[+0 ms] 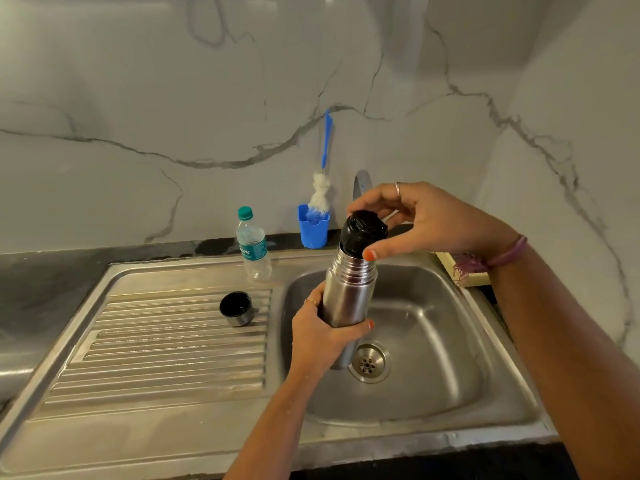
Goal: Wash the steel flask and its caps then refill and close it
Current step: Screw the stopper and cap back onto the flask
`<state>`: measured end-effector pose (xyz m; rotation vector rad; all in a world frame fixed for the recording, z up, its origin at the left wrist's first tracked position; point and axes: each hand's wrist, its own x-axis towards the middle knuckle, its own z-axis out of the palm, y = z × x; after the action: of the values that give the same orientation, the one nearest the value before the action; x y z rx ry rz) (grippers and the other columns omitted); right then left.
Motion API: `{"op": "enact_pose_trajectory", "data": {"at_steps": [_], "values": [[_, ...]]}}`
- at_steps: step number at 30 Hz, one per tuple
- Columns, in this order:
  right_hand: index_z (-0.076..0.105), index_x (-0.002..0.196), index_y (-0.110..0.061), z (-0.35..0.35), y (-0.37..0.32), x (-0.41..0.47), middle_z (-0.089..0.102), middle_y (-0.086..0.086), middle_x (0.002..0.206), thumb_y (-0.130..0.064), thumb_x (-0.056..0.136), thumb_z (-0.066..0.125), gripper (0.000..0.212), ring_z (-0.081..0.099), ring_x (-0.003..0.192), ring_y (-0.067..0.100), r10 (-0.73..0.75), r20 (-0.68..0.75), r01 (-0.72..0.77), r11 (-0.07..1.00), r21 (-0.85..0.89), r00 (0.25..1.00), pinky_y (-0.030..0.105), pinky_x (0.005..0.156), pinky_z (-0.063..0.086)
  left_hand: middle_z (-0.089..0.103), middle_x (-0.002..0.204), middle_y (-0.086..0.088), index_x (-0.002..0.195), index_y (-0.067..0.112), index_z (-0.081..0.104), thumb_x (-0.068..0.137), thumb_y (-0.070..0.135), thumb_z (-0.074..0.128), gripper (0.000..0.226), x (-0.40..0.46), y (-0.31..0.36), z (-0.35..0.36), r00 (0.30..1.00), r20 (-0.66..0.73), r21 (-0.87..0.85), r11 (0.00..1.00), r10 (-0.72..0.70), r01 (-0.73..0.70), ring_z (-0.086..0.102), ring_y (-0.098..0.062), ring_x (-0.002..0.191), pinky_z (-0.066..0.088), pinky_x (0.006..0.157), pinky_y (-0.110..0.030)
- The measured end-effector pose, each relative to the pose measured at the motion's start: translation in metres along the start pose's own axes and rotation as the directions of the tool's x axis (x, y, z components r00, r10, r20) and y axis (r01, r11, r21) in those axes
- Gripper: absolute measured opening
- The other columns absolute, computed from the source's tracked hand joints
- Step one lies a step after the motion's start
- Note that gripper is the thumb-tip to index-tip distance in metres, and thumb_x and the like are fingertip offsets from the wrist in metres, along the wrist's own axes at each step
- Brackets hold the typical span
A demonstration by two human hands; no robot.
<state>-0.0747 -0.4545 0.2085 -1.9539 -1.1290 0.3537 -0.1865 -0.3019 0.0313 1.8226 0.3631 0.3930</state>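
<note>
A steel flask [348, 296] stands tilted over the sink basin [433, 358], above the drain. My left hand [320, 336] grips its lower body. A black inner cap [362, 233] sits in the flask's mouth, and my right hand [426, 220] pinches it from above with thumb and fingers. The steel outer cap [237, 308], black inside, lies open side up on the ribbed drainboard [156, 348] to the left.
A plastic water bottle with a green lid [252, 245] stands at the back of the drainboard. A blue holder [313, 228] with a blue-handled bottle brush [322, 188] stands by the wall. The tap [360, 183] rises behind my right hand.
</note>
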Motion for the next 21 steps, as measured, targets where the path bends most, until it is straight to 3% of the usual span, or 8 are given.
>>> {"op": "enact_pose_trajectory", "data": {"at_steps": [5, 10, 12, 15, 17, 19, 21], "values": [[0.062, 0.12, -0.032, 0.0, 0.007, 0.002, 0.066, -0.017, 0.106, -0.027, 0.069, 0.084, 0.056, 0.064, 0.096, 0.004, 0.031, 0.054, -0.025, 0.993, -0.115, 0.998, 0.021, 0.087, 0.053, 0.068, 0.106, 0.014, 0.123, 0.029, 0.057, 0.055, 0.028, 0.096, 0.079, 0.003, 0.002, 0.007, 1.0, -0.003, 0.013, 1.0, 0.0, 0.0, 0.064, 0.002, 0.092, 0.053, 0.078, -0.013], [0.063, 0.101, -0.032, 0.007, 0.01, 0.01, 0.068, -0.009, 0.093, -0.067, 0.051, 0.077, 0.062, 0.066, 0.082, 0.008, 0.089, -0.019, -0.091, 0.969, -0.228, 0.996, 0.033, 0.077, 0.057, 0.068, 0.107, 0.012, 0.124, 0.028, 0.058, 0.054, 0.026, 0.096, 0.079, 0.005, 0.003, 0.012, 1.0, 0.002, 0.014, 1.0, 0.003, -0.003, 0.063, 0.002, 0.092, 0.049, 0.074, -0.007], [0.062, 0.105, -0.034, 0.006, 0.013, 0.011, 0.067, -0.009, 0.097, -0.074, 0.05, 0.074, 0.069, 0.065, 0.085, 0.009, 0.103, 0.01, -0.097, 0.961, -0.258, 0.995, 0.035, 0.078, 0.057, 0.068, 0.106, 0.011, 0.123, 0.027, 0.058, 0.055, 0.024, 0.096, 0.078, 0.004, 0.003, 0.013, 1.0, 0.008, 0.007, 1.0, 0.001, -0.001, 0.063, 0.005, 0.092, 0.048, 0.073, -0.005], [0.049, 0.132, -0.039, -0.006, 0.016, 0.004, 0.057, -0.019, 0.126, -0.049, 0.066, 0.081, 0.074, 0.059, 0.111, 0.007, 0.131, 0.171, -0.111, 0.987, -0.12, 0.977, 0.028, 0.092, 0.052, 0.068, 0.104, 0.012, 0.121, 0.027, 0.058, 0.056, 0.023, 0.096, 0.076, 0.004, 0.003, 0.013, 1.0, 0.017, 0.004, 1.0, 0.002, -0.002, 0.063, 0.005, 0.091, 0.048, 0.072, -0.006], [0.044, 0.139, -0.04, -0.01, 0.018, 0.001, 0.054, -0.019, 0.133, -0.028, 0.076, 0.08, 0.074, 0.06, 0.115, 0.021, 0.101, 0.255, -0.079, 0.992, -0.097, 0.962, 0.026, 0.095, 0.05, 0.068, 0.103, 0.013, 0.121, 0.028, 0.057, 0.056, 0.023, 0.096, 0.076, 0.004, 0.003, 0.013, 1.0, 0.017, 0.004, 1.0, -0.004, 0.004, 0.062, 0.006, 0.091, 0.048, 0.071, -0.005], [0.054, 0.132, -0.037, -0.005, 0.019, 0.002, 0.061, -0.013, 0.124, -0.021, 0.074, 0.082, 0.065, 0.064, 0.107, 0.019, 0.069, 0.201, -0.05, 0.994, -0.099, 0.977, 0.026, 0.093, 0.051, 0.067, 0.103, 0.014, 0.121, 0.028, 0.057, 0.056, 0.023, 0.095, 0.075, 0.004, 0.003, 0.013, 1.0, 0.013, 0.002, 1.0, -0.006, 0.006, 0.062, 0.008, 0.091, 0.047, 0.071, -0.004], [0.062, 0.119, -0.033, 0.0, 0.019, 0.004, 0.067, -0.01, 0.109, -0.026, 0.066, 0.087, 0.059, 0.066, 0.096, 0.012, 0.081, 0.089, -0.071, 0.991, -0.109, 0.993, 0.028, 0.085, 0.055, 0.067, 0.102, 0.013, 0.12, 0.027, 0.057, 0.056, 0.022, 0.096, 0.075, 0.003, 0.003, 0.012, 1.0, 0.009, 0.002, 1.0, -0.008, 0.008, 0.061, 0.009, 0.091, 0.047, 0.071, -0.004]]}}
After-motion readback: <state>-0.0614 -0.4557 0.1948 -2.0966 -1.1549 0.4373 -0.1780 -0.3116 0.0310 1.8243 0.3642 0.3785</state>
